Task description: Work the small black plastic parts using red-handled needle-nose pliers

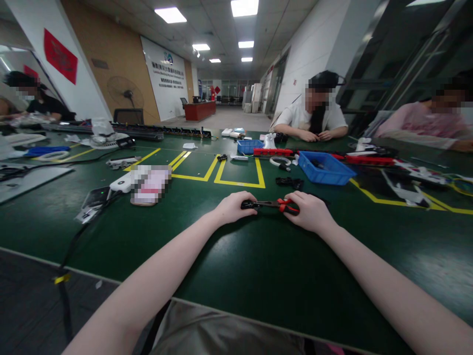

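Observation:
Over the green table, my right hand [310,211] is closed around the red-and-black handles of long-nose pliers [271,203]. The jaws of the pliers point left, toward my left hand [234,207]. Between my left thumb and fingers is a small black part [248,203], and the tips of the pliers meet it. Whether the jaws grip that part or only touch it, I cannot tell. Just beyond my hands lie several black pieces [290,183] on the table.
A blue bin [325,167] with dark parts stands beyond my right hand; a smaller blue bin [250,146] is farther back. To the left lie a phone [96,197], a white device [125,181] and a black cable [76,236]. Across the table sits a person [312,113].

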A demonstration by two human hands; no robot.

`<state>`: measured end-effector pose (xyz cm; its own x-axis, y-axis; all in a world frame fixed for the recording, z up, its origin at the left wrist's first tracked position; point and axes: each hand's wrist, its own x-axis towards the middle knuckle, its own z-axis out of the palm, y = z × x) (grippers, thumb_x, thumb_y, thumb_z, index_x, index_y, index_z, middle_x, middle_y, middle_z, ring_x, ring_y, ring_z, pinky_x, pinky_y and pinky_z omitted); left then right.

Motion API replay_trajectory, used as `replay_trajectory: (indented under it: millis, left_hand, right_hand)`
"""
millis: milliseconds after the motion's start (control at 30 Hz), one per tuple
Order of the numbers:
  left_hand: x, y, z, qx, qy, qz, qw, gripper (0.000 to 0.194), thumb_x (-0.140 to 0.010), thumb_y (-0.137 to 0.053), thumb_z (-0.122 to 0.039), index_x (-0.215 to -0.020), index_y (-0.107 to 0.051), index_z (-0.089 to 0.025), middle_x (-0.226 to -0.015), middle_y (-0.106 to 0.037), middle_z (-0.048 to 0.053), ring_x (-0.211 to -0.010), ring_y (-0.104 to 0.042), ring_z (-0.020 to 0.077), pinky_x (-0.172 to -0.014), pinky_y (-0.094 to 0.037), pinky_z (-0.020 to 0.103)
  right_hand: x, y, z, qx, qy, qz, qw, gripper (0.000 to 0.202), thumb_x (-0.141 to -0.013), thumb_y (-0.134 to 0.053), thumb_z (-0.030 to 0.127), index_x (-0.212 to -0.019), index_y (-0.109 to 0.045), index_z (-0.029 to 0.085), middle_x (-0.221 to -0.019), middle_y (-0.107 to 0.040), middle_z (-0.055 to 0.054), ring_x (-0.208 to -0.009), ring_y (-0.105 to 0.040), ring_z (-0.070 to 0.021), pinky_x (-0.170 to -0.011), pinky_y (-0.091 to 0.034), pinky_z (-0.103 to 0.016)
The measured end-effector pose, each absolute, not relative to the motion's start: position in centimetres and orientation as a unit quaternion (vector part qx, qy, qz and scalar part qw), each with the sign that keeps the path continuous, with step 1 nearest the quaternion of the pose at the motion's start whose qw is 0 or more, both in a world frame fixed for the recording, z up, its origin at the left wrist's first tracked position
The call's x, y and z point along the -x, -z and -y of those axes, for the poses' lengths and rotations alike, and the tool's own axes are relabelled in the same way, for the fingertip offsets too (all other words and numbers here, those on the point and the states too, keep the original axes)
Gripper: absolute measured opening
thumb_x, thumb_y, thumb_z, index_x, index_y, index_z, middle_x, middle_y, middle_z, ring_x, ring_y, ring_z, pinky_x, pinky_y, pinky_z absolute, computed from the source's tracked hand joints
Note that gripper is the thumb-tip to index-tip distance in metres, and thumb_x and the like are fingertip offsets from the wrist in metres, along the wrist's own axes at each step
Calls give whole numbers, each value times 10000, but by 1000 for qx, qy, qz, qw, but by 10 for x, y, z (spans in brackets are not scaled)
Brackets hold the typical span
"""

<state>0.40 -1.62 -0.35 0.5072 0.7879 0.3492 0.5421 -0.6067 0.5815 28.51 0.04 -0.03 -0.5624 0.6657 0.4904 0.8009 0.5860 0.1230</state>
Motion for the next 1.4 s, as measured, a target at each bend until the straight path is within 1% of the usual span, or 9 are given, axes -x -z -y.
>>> replay_trajectory:
  millis: [200,333,533,733,967,1133,1233,1333,1400]
  left_hand:
    - [-4,1,16,-823,-308,-381,288,280,-811,-731,-271,-1063,-676,-164,-1048,-693,45,-978,-637,200,-884,-481,305]
    - [-4,-1,17,-812,-308,-384,314,292,-801,-739,-279,-1063,-690,-160,-1049,-701,45,-982,-640,202,-905,-479,313]
    - [-4,1,17,-803,-319,-390,319,288,-788,-750,-300,-1040,-697,-170,-1031,-705,36,-962,-645,196,-903,-487,316]
    - [-4,0,18,-801,-312,-397,321,280,-784,-755,-296,-1027,-697,-171,-1008,-706,31,-938,-647,189,-888,-492,310]
    - [-4,2,16,-797,-319,-393,330,297,-786,-757,-316,-1030,-697,-157,-988,-703,27,-911,-639,177,-868,-480,296]
    - [-3,2,16,-801,-317,-375,343,277,-817,-722,-343,-1028,-672,-170,-972,-686,15,-888,-628,169,-838,-474,291]
    - [-3,1,18,-803,-313,-386,329,318,-818,-715,-379,-1049,-633,-177,-968,-671,15,-880,-623,171,-806,-475,286]
    - [-4,0,21,-799,-304,-412,316,424,-784,-742,-431,-1093,-588,-184,-947,-670,14,-858,-625,177,-763,-478,282]
    - [-5,0,21,-796,-297,-425,311,467,-766,-752,-465,-1102,-586,-188,-948,-679,17,-860,-632,186,-747,-476,282]
  right_hand:
    - [-286,-1,0,415,156,872,205,257,-783,-617,373,-971,-641,199,-976,-699,-81,-808,-649,-229,-722,-476,-351]
    - [-286,-2,0,416,159,870,212,274,-783,-616,371,-983,-638,185,-992,-689,-95,-835,-641,-240,-739,-465,-362]
    - [-288,-4,1,413,163,868,221,269,-796,-597,359,-997,-626,183,-1018,-684,-108,-903,-641,-256,-794,-442,-388]
    - [-286,-6,2,402,160,877,211,251,-798,-593,358,-984,-621,192,-1016,-691,-101,-903,-632,-255,-825,-439,-401]
    - [-286,-3,2,409,156,875,204,256,-797,-595,364,-981,-620,187,-985,-683,-101,-823,-637,-238,-743,-473,-366]
    - [-286,-3,3,408,160,875,205,268,-796,-599,355,-993,-616,174,-979,-675,-110,-840,-639,-246,-732,-493,-357]
    - [-286,-4,4,405,162,876,206,270,-792,-603,354,-999,-615,182,-979,-674,-111,-843,-638,-252,-733,-496,-362]
    - [-285,-4,4,402,165,877,207,272,-794,-600,359,-999,-616,182,-977,-673,-114,-835,-636,-252,-729,-495,-365]
    - [-285,-4,4,400,167,877,206,278,-802,-591,365,-1000,-620,173,-979,-673,-123,-833,-635,-255,-728,-495,-371]
